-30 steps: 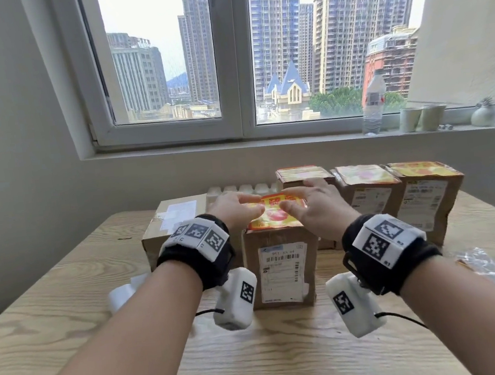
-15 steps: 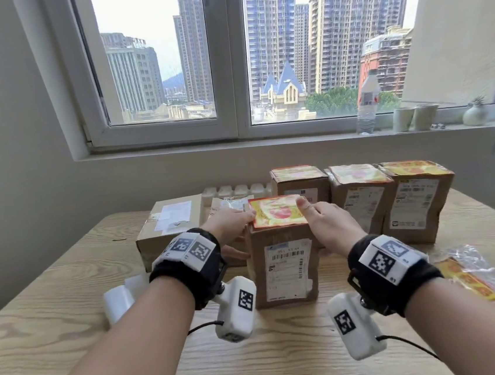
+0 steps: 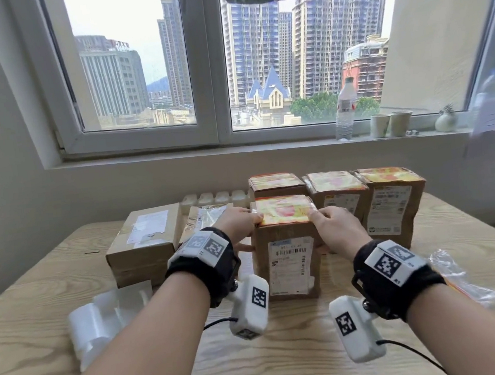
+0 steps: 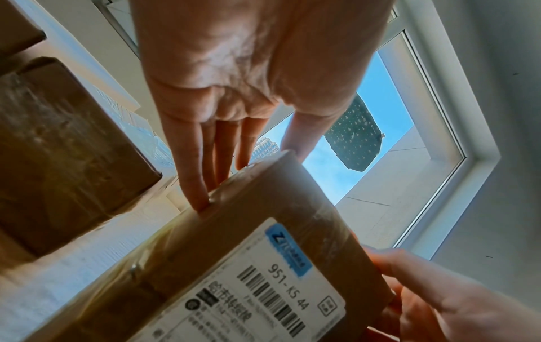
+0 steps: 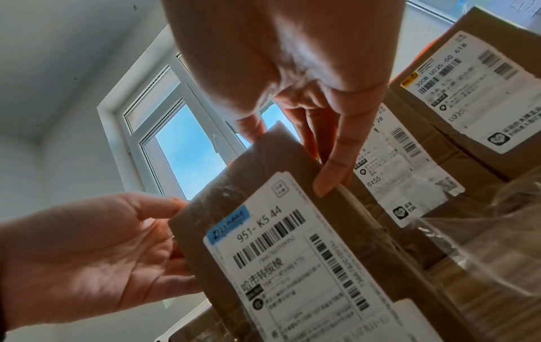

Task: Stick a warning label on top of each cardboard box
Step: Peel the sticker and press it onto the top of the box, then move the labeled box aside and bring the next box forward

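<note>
A brown cardboard box (image 3: 287, 262) with a white shipping slip stands upright at the table's middle. A yellow and red warning label (image 3: 284, 212) lies on its top. My left hand (image 3: 241, 223) is at the box's upper left edge, its straight fingers (image 4: 196, 180) flat against the side and the thumb at the top corner. My right hand (image 3: 331, 224) mirrors it on the upper right edge, with straight fingers (image 5: 331, 171) down the side and the thumb on the top rim. Three boxes behind (image 3: 336, 190) also carry such labels. Two boxes to the left (image 3: 145, 241) have none.
White rolled plastic (image 3: 101, 318) lies front left. A clear bag (image 3: 460, 281) holding something yellow and red lies at the right. A white moulded tray (image 3: 214, 198) sits behind the boxes. The sill holds a bottle (image 3: 345, 113), cups (image 3: 389, 125) and a small vase (image 3: 445, 120).
Both hands slid off the label's top, outward to the box's left and right upper edges, then down its sides. The label now shows fully on the box top.
</note>
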Demonstrator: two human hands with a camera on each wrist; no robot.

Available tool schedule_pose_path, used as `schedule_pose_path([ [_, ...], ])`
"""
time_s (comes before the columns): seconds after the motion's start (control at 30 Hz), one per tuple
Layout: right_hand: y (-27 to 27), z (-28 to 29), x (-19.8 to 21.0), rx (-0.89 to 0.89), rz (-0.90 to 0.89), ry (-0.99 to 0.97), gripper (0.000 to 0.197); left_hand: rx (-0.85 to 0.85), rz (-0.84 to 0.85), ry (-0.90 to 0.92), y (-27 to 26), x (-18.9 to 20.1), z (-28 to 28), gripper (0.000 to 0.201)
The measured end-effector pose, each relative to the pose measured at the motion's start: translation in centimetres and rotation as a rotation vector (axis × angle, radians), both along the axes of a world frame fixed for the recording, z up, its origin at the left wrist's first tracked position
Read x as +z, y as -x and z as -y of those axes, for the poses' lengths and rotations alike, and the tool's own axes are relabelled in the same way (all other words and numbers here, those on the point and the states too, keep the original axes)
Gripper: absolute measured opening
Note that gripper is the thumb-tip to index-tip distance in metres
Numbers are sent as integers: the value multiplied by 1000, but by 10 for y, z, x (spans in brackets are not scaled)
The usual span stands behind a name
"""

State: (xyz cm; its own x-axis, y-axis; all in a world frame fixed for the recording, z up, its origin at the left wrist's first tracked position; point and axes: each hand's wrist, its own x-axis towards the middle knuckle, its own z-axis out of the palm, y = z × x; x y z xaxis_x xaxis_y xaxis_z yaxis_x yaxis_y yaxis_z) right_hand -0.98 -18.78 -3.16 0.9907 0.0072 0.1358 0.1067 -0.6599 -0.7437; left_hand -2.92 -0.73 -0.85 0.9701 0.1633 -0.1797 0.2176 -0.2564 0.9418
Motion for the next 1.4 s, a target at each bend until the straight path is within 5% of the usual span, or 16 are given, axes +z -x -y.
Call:
schedule_pose_path([
  [0.4,-8,3,0,-41,-31,-21,49,6,13,-19,-6,-2,-4,28],
  [0.6,14,-3,33,-134,341,-71,24,119,72,-8,4,5,-29,33],
  [0.77,31,-50,47,23,378,-218,17,240,91,-36,15,-3,-69,27],
  [1.03,31,-128,18,298,174,-178,21,358,108,-15,14,-22,-112,16],
  [1.4,9,-159,-19,278,-108,-33,52,232,93,-318,-11,-39,-115,48],
])
